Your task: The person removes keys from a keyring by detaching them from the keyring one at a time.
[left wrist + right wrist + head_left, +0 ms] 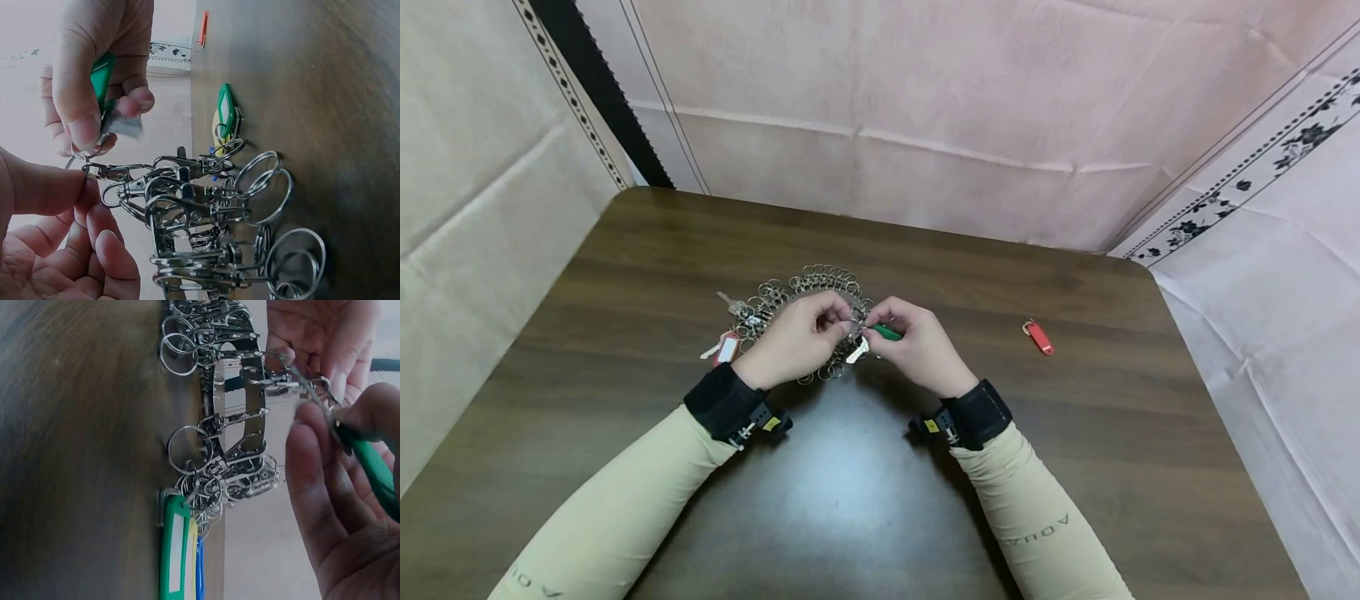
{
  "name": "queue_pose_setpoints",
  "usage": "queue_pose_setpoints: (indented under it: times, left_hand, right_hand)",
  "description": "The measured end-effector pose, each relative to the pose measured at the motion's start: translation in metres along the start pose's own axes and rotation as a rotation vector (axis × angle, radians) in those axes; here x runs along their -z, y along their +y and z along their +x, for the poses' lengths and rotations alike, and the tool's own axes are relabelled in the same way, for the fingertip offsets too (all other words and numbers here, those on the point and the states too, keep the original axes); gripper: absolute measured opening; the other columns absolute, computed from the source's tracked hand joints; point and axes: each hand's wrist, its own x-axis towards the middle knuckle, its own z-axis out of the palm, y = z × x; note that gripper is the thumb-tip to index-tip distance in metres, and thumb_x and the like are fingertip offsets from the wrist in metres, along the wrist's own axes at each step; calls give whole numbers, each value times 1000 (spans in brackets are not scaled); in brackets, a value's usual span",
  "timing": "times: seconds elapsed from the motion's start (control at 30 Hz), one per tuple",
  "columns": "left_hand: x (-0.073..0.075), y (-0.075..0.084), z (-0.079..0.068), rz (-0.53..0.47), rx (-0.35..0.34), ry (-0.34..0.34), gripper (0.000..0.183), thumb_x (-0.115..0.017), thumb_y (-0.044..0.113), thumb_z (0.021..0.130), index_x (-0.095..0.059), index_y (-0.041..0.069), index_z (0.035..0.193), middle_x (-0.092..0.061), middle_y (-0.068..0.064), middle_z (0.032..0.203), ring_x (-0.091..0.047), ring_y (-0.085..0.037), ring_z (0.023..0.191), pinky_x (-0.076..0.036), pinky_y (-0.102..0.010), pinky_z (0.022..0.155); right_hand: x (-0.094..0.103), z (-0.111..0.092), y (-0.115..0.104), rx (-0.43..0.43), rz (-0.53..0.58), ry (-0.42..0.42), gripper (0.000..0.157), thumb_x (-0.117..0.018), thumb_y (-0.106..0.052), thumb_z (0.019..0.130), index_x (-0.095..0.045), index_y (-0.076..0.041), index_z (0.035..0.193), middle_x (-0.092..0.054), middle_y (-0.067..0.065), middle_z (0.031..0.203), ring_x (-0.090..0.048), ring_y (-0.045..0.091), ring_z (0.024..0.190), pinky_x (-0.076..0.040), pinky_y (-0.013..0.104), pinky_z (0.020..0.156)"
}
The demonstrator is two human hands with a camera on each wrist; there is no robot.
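Green plastic shows between the thumb and fingers of the right hand (917, 346): a tag (887, 332), held above the brown table (1112, 433) at the right edge of a bunch of metal clips and rings (827, 277). A silver key (857, 351) hangs beside the tag; the left wrist view blurs it, while the head view gives its shape more clearly.

The left hand (797, 337) has its thumb and forefinger together, pinching the end of a metal clip (125, 170). From above, that grip is too small to read; the left wrist view shows it, along with a small ring (76, 152) at the right thumb's tip, just beside the clip. The left hand's other fingers are loosely bent. The right wrist view puts the fingers of both hands close together around the clip's end.

Both wrist views show a second green tag (175, 550) beside the bunch. The right wrist view also shows a yellow tag (192, 556) and a blue tag (200, 569) next to it. The head view shows a red tag (1040, 337) well apart to the right.
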Motion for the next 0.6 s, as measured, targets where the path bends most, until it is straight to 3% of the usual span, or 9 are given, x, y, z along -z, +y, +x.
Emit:
queue_pose_setpoints:
  times: [0.17,0.4,0.6]
  left_hand:
    - [-1,2,0,0,17,-16,5,-61,9,88,-64,7,92,-62,-5,83,-54,-16,73,-46,-34,67]
    - [-1,0,1,-18,12,-17,4,-61,9,88,-63,7,92,-63,-7,84,-55,-17,74,-47,-35,67]
    - [0,-1,2,-56,23,-23,5,-62,9,89,-63,5,92,-61,-7,84,-54,-17,74,-47,-35,67]
  right_hand:
    - [-5,1,13,0,-39,-35,14,-63,4,81,-56,-6,86,-59,6,86,-54,13,75,-47,33,69]
    - [0,-3,-14,23,-8,-50,10,-63,3,86,-54,4,82,-64,17,82,-55,19,65,-44,23,59]
    - [3,-3,-18,5,-35,-55,10,-62,-4,90,-55,4,90,-60,19,71,-49,18,58,-39,20,53]
